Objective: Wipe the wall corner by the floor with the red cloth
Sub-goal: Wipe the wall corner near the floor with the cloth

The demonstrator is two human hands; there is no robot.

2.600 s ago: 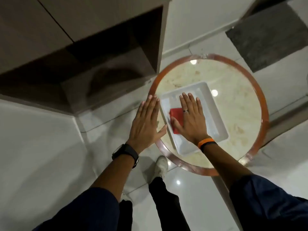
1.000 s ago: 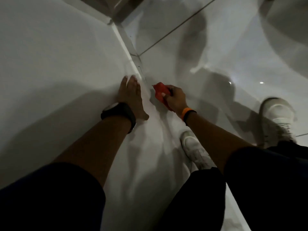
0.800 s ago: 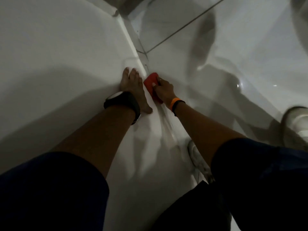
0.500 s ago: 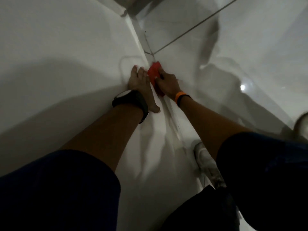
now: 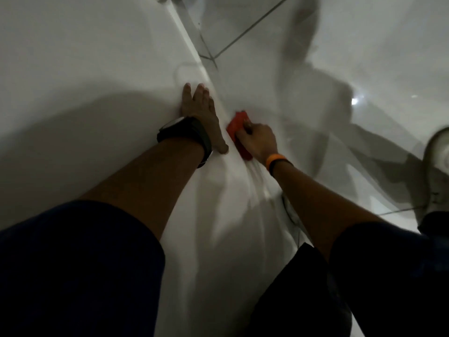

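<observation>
The red cloth [image 5: 237, 126] is bunched under my right hand [image 5: 258, 140], which grips it and presses it against the seam where the white wall [image 5: 97, 69] meets the glossy tiled floor [image 5: 315, 69]. My left hand [image 5: 202, 115] lies flat on the wall just left of the cloth, fingers together and pointing away from me, holding nothing. The wall-floor corner line [image 5: 187, 42] runs away from me toward the top of the view. Part of the cloth is hidden under my right fingers.
My white shoe [image 5: 437, 164] stands on the floor at the right edge, and another shoe [image 5: 290, 212] peeks out beneath my right forearm. Dark grout lines [image 5: 245, 35] cross the floor tiles. Shadows of my arms fall on wall and floor.
My right hand has dragged the red cloth back along the wall-floor seam toward me. My left hand has stayed flat on the wall. Earlier the cloth lay on a tray on a round table.
</observation>
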